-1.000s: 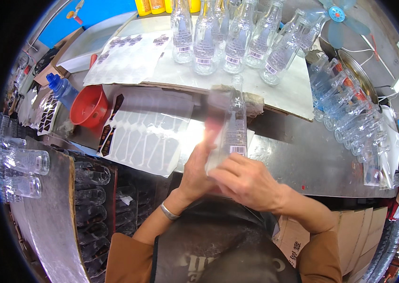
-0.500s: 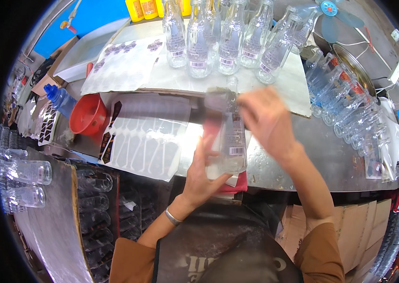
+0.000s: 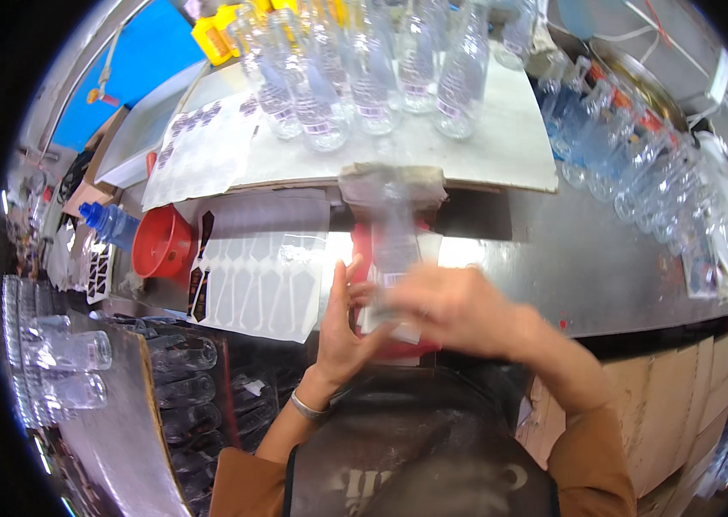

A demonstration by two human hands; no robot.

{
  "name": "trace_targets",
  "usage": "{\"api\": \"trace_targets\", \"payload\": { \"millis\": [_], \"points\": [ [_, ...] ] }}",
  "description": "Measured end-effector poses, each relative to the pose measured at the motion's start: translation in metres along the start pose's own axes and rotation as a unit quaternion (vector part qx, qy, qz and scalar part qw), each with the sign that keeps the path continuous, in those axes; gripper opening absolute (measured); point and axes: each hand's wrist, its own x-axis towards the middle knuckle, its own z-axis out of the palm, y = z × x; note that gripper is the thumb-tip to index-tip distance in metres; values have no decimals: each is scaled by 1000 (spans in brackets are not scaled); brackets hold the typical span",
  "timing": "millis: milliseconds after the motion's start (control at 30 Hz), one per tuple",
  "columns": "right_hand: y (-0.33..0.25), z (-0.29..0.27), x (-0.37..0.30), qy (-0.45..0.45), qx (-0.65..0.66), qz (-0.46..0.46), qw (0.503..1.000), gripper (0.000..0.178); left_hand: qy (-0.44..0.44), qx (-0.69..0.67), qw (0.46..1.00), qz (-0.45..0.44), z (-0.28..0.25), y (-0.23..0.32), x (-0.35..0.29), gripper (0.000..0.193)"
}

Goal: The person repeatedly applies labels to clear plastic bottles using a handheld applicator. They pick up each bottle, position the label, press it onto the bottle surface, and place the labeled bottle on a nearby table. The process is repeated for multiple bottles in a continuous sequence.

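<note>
A clear glass bottle (image 3: 398,228) with printing on its side lies in front of me, its neck pointing away over a folded greyish cloth (image 3: 420,185). Under it is a red cloth-like pad (image 3: 361,246). My left hand (image 3: 342,336) grips the bottle near its base from the left, fingers along the side and thumb at the bottom end. My right hand (image 3: 459,306) is over the lower part of the bottle; its fingers are smeared by motion, and they hide the base.
Several printed bottles (image 3: 373,95) stand on a raised white board (image 3: 502,155). Left of me lie a sheet of tie-shaped decals (image 3: 261,276), a red bowl (image 3: 161,246) and a blue-capped bottle (image 3: 110,222). More bottles (image 3: 631,185) line the right side; cardboard (image 3: 648,405) stands below.
My right hand has come down from beside the bottle's neck to its base. My left hand stays at the bottle's base. The whole view has shifted slightly.
</note>
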Motion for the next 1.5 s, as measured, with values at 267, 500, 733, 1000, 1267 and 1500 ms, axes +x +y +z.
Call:
{"api": "trace_targets", "payload": {
  "millis": [267,500,733,1000,1267,1500],
  "points": [
    [15,5,-51,83,122,50,988,21,-22,-10,1000,-17,-2,-6,-2,113],
    [61,-9,-27,185,58,231,953,24,-18,-21,999,-29,-1,-6,-4,113],
    [49,-6,-13,194,56,224,953,27,3,-14,999,-34,2,-4,-5,111],
    [-8,6,27,0,-226,-71,972,9,34,30,998,-51,12,16,-5,109],
    [35,-20,41,137,-158,17,978,18,12,29,999,-16,5,17,1,110],
    [22,-7,6,65,-109,22,992,22,60,-209,962,-164,-22,16,31,73]
  ]
}}
